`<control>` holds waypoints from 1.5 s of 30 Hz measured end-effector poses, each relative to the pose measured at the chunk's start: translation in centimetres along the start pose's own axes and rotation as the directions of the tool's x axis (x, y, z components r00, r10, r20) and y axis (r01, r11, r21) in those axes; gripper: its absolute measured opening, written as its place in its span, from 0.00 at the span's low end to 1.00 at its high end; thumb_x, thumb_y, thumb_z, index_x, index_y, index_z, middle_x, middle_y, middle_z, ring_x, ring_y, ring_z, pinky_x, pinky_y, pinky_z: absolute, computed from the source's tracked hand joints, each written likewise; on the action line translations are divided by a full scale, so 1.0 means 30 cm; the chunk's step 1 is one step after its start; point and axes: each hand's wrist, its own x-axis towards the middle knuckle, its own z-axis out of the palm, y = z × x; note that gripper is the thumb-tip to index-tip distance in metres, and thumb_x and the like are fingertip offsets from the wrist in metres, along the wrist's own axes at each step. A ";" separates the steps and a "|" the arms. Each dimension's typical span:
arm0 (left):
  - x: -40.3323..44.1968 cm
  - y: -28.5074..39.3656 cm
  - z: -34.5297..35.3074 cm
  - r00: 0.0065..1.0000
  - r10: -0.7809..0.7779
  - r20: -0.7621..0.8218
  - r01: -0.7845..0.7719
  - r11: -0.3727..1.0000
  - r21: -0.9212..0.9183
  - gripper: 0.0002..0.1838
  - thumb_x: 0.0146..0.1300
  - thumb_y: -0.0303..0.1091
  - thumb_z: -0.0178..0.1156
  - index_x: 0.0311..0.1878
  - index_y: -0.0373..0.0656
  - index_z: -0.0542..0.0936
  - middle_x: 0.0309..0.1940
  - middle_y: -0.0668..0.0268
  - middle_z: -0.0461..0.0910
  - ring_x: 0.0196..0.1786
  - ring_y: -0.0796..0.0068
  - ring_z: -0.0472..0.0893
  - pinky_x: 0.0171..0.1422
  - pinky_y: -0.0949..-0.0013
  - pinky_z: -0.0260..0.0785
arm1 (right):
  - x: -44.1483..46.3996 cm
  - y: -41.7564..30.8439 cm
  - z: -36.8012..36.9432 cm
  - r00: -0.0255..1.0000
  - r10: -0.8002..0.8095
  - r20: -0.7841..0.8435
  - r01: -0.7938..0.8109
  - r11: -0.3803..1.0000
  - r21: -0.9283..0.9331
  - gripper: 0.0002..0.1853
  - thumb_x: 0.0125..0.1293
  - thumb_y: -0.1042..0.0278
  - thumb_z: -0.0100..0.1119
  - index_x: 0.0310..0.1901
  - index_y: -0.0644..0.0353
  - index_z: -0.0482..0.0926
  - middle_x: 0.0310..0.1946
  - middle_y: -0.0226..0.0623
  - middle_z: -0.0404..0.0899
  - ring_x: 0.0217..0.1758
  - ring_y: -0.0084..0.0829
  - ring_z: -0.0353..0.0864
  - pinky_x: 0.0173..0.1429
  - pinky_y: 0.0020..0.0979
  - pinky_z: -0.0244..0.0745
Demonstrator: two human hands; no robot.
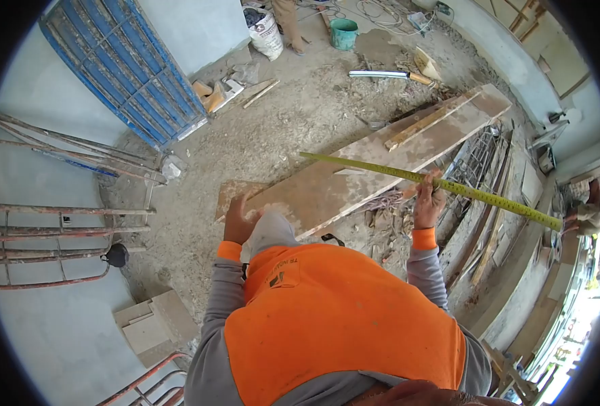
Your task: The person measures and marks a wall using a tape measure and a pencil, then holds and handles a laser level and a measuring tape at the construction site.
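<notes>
The left hand (241, 222) is loosely open over the near end of a long board (313, 196), beside a bent knee; whether its fingers press on the wood cannot be told. From there the board's long axis runs forward and to the right, passing ahead of the right hand (429, 199). The yellow tape measure (493, 198) crosses the board slantwise, its left end ahead of and between the two hands, its length sloping rightward and back towards the body. The right hand is much the nearer to it, its fingers closed around the strip. Past that hand, the tape reaches what looks like another person's hand (582, 218) at the far right, where the contact is too blurred to judge.

As for materials, well left of the left hand are rust-red metal pipes (76, 211), splashed with pale residue, and, farther forward, a blue metal panel (120, 64), ribbed and caked with grime. The board is flat, brown and blotched with pale dust. Ahead of the right hand, a narrow, rough wooden strip (432, 122) lies lengthwise on it. The tape is thin, stiff-looking and slightly bowed, with dark markings. Just right of the right hand lie tangled metal bars (473, 159).
</notes>
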 end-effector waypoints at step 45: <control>3.275 -0.641 0.529 0.963 -0.131 0.236 0.149 0.987 -0.060 0.20 0.66 0.50 0.54 0.38 0.39 0.77 0.21 0.52 0.76 0.26 0.50 0.77 0.30 0.56 0.66 | 1.856 1.474 1.415 0.607 0.736 -0.300 -0.408 -0.035 -0.912 0.23 0.61 0.51 0.52 0.49 0.63 0.78 0.47 0.53 0.79 0.51 0.50 0.78 0.55 0.46 0.72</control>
